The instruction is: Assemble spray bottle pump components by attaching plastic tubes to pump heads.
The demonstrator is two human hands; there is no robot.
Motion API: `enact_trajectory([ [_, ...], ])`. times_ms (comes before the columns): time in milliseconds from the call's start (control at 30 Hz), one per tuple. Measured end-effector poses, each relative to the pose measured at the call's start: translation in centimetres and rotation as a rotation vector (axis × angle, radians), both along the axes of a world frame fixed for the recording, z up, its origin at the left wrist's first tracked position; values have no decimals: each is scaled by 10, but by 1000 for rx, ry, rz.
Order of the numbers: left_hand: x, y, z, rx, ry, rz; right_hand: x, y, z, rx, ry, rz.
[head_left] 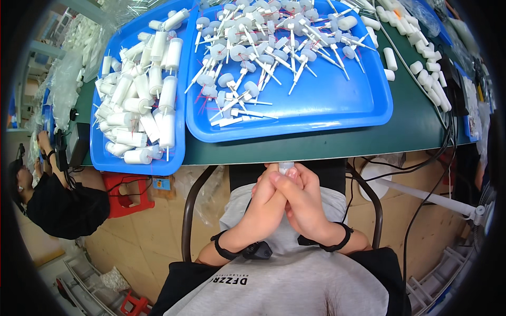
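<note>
My left hand [267, 194] and my right hand [304, 196] are pressed together in front of my lap, just off the table's near edge. Both are closed around a small white plastic cylinder [286, 166], whose pale end shows above the fingers. The rest of it is hidden by my palms. Beyond my hands lies a large blue tray [316, 129] with many parts made of a pale round disc, a white stem and thin red wires. To its left, a narrower blue tray [182, 152] is heaped with white cylinders [138, 105] that have thin pins.
Short white tubes [390, 59] are scattered on the green table [253, 150] at the right, beside a pale cable. Black cables hang over its right edge. Chair arms [190, 210] flank me. A co-worker [66, 203] sits at the far left near a red stool [124, 192].
</note>
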State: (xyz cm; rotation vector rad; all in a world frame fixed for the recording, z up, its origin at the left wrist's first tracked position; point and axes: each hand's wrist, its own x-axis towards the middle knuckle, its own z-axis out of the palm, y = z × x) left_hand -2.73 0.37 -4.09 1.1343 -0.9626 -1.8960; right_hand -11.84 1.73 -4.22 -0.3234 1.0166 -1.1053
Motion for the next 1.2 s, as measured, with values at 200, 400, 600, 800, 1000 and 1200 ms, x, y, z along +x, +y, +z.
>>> enact_trajectory([
  [200,8,11,2,5,-8,-72,4,12,4,16,23,49],
  [400,-3,6,-4,-10,-76,49,5,-3,-5,22,-53,-55],
  [600,3,5,-3,-198,-221,-37,4,3,-3,-14,-45,-34],
  [800,3,9,-10,-320,-224,-34,4,5,-1,-2,-71,-43],
  [1000,2,9,-12,-166,-218,9,3,4,-3,56,-69,7],
  [1200,5,6,-10,-238,-284,15,0,-5,-6,-43,-7,49],
])
